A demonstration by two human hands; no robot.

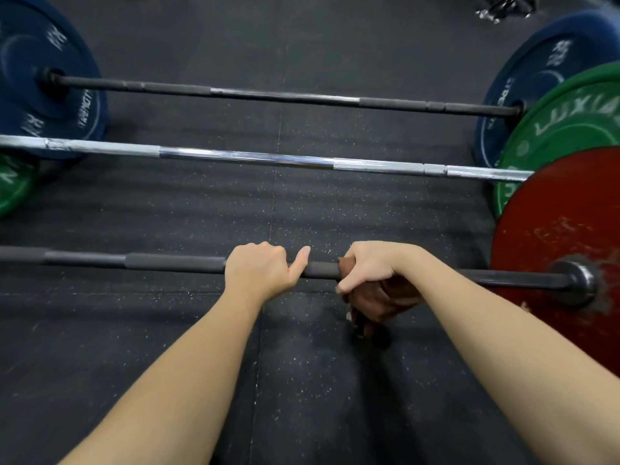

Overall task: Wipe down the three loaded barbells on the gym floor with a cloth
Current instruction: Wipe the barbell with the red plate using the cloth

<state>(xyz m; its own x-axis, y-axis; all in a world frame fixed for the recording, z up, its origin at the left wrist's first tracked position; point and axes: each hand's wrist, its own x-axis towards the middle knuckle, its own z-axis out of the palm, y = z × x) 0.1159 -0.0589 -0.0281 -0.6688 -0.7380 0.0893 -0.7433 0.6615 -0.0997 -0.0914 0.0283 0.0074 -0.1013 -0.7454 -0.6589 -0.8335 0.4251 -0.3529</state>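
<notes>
Barbells lie side by side across the dark rubber floor (302, 380). On the near bar (167, 263), the left hand (260, 273) is curled around the shaft, thumb stretched along it. Just to its right, the right hand (369, 268) is clenched around a brown cloth (379, 302) wrapped on the same bar, with loose cloth hanging below. A red plate (553, 229) caps this bar's right end. Beyond lie the chrome bar (268, 159) with its green plate (563, 129), then the far bar (285, 95) with blue plates (43, 82).
</notes>
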